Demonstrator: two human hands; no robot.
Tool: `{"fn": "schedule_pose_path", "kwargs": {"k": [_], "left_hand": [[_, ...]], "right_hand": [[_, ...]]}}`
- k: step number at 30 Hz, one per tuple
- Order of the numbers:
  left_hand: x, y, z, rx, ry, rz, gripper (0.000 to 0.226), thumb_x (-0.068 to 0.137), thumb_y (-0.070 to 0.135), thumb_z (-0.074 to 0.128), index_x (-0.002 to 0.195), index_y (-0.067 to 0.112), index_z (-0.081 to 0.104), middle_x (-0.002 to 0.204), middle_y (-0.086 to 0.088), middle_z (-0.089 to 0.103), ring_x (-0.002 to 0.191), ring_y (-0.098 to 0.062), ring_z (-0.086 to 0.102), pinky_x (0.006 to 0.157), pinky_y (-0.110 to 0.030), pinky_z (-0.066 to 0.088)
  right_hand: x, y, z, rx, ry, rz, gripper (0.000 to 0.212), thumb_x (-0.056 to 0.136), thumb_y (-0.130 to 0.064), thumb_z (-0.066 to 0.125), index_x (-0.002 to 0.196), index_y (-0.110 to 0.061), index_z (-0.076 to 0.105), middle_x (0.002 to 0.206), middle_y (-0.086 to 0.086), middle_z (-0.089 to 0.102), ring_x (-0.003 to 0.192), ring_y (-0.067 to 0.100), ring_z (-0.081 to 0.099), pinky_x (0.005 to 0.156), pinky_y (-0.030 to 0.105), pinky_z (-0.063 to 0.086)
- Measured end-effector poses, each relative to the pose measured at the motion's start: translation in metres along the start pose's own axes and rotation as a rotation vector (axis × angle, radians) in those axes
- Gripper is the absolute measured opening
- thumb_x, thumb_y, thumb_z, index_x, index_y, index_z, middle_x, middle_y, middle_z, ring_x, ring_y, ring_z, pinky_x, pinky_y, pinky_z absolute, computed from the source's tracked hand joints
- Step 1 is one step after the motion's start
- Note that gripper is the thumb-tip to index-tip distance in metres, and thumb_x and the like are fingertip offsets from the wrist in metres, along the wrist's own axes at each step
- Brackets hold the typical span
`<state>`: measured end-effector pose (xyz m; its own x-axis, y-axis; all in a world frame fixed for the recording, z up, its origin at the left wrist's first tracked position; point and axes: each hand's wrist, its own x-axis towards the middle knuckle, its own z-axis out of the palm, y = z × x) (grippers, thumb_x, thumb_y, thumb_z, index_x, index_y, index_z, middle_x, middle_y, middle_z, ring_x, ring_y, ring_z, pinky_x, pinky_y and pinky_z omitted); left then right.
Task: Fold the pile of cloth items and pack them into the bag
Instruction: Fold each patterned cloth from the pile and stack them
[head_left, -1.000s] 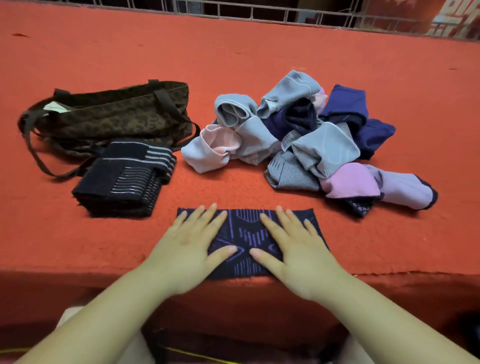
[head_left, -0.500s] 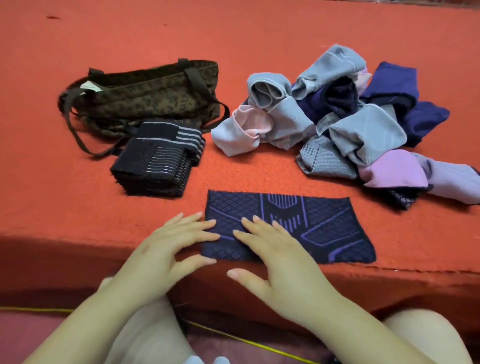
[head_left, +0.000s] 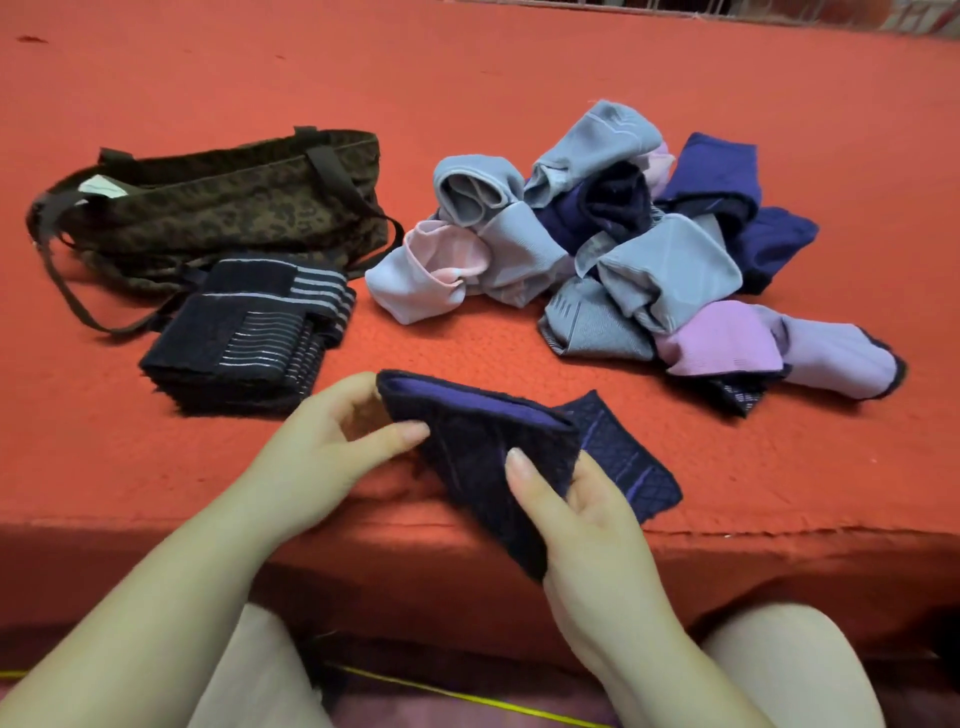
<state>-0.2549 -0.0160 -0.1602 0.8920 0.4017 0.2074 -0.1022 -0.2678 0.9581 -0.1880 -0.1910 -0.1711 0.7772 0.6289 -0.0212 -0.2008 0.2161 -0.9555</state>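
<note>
The left hand (head_left: 332, 452) and right hand (head_left: 566, 512) are each pinching the navy patterned cloth (head_left: 498, 447) at the red table's (head_left: 519, 67) near edge, folding it over; the edges should be meeting squarely. The folded stack (head_left: 249, 338) is sitting just in front of the leopard-print bag (head_left: 234, 208), crowding its mouth, while the unfolded pile (head_left: 623, 249) is waiting nearby.

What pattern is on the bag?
The bag has a dark brown-and-olive leopard-spot print, seen in the head view.

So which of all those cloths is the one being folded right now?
The dark navy patterned cloth at the table's near edge: both hands, left and right, grip it, half doubled over. The others lie untouched.
</note>
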Motion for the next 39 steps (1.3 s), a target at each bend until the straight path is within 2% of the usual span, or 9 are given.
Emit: {"fn": "schedule_pose_path", "kwargs": {"k": [6, 9, 17, 22, 26, 30, 33, 37, 39], "left_hand": [[0.029, 0.007, 0.052, 0.057, -0.024, -0.051, 0.023, 0.076, 0.036, 0.072, 0.080, 0.017, 0.059, 0.070, 0.009, 0.066, 0.065, -0.002, 0.057, 0.064, -0.019, 0.046], [0.042, 0.003, 0.067, 0.309, 0.038, -0.064, 0.023, 0.077, 0.044, 0.071, 0.084, 0.024, 0.063, 0.082, 0.010, 0.070, 0.077, -0.008, 0.064, 0.076, -0.032, 0.051], [0.052, -0.002, 0.091, 0.810, -0.109, -0.157, 0.037, 0.081, 0.047, 0.067, 0.111, 0.026, 0.060, 0.106, 0.003, 0.053, 0.108, -0.018, 0.050, 0.097, -0.030, 0.037], [0.066, 0.005, 0.084, 0.743, -0.238, -0.351, 0.046, 0.070, 0.043, 0.080, 0.107, 0.022, 0.062, 0.098, 0.005, 0.059, 0.093, -0.015, 0.057, 0.085, -0.028, 0.044], [0.064, 0.015, 0.067, 0.269, -0.442, -0.526, 0.039, 0.058, 0.036, 0.082, 0.091, 0.016, 0.073, 0.093, -0.005, 0.074, 0.089, -0.025, 0.070, 0.089, -0.040, 0.054], [0.050, 0.020, 0.058, -0.211, -0.407, -0.511, 0.030, 0.074, 0.024, 0.070, 0.102, 0.012, 0.070, 0.103, -0.008, 0.073, 0.093, -0.019, 0.068, 0.084, -0.028, 0.053], [0.043, 0.018, 0.053, -0.327, -0.224, -0.466, 0.033, 0.077, 0.022, 0.062, 0.106, 0.006, 0.067, 0.105, -0.011, 0.072, 0.092, -0.020, 0.068, 0.083, -0.028, 0.054], [0.043, 0.020, 0.042, -0.537, 0.164, -0.457, 0.022, 0.086, 0.016, 0.058, 0.104, 0.005, 0.066, 0.104, -0.016, 0.071, 0.091, -0.025, 0.070, 0.080, -0.037, 0.057], [0.045, 0.023, 0.033, -0.684, 0.314, -0.453, 0.016, 0.085, 0.010, 0.058, 0.098, 0.005, 0.067, 0.096, -0.016, 0.073, 0.081, -0.024, 0.072, 0.072, -0.037, 0.060]], "right_hand": [[0.007, -0.022, -0.035, -0.198, 0.270, -0.102, 0.045, 0.071, -0.012, 0.081, 0.105, -0.024, 0.056, 0.086, 0.001, 0.071, 0.074, 0.007, 0.068, 0.066, 0.016, 0.049], [0.017, -0.027, -0.058, -0.499, 0.320, -0.202, 0.047, 0.075, -0.006, 0.076, 0.103, -0.034, 0.052, 0.079, -0.005, 0.064, 0.063, 0.001, 0.060, 0.062, 0.013, 0.047], [0.027, -0.024, -0.088, -1.133, 0.336, -0.103, 0.039, 0.078, -0.024, 0.074, 0.113, -0.027, 0.055, 0.089, -0.011, 0.060, 0.085, 0.016, 0.058, 0.078, 0.032, 0.045], [0.035, -0.038, -0.092, -1.322, 0.248, 0.137, 0.032, 0.078, -0.046, 0.071, 0.100, -0.026, 0.058, 0.088, -0.008, 0.059, 0.091, 0.018, 0.059, 0.079, 0.032, 0.045], [0.043, -0.049, -0.093, -1.105, 0.036, 0.135, 0.022, 0.076, -0.037, 0.076, 0.074, -0.020, 0.061, 0.066, -0.009, 0.056, 0.060, 0.006, 0.050, 0.057, 0.024, 0.037], [0.050, -0.057, -0.076, -0.880, -0.109, -0.026, 0.016, 0.079, -0.027, 0.075, 0.076, -0.019, 0.062, 0.070, -0.007, 0.067, 0.061, 0.003, 0.056, 0.060, 0.024, 0.044], [0.058, -0.056, -0.060, -0.612, -0.066, 0.000, 0.018, 0.076, -0.020, 0.077, 0.085, -0.015, 0.063, 0.073, -0.005, 0.069, 0.066, 0.005, 0.062, 0.063, 0.020, 0.048], [0.067, -0.048, -0.043, -0.160, -0.174, 0.352, 0.056, 0.063, -0.031, 0.076, 0.113, -0.010, 0.062, 0.103, 0.011, 0.072, 0.095, 0.026, 0.069, 0.089, 0.043, 0.054], [0.068, -0.043, -0.032, -0.203, -0.251, 0.408, 0.049, 0.066, -0.032, 0.071, 0.111, -0.014, 0.064, 0.103, 0.006, 0.073, 0.088, 0.020, 0.070, 0.078, 0.033, 0.057]]}}
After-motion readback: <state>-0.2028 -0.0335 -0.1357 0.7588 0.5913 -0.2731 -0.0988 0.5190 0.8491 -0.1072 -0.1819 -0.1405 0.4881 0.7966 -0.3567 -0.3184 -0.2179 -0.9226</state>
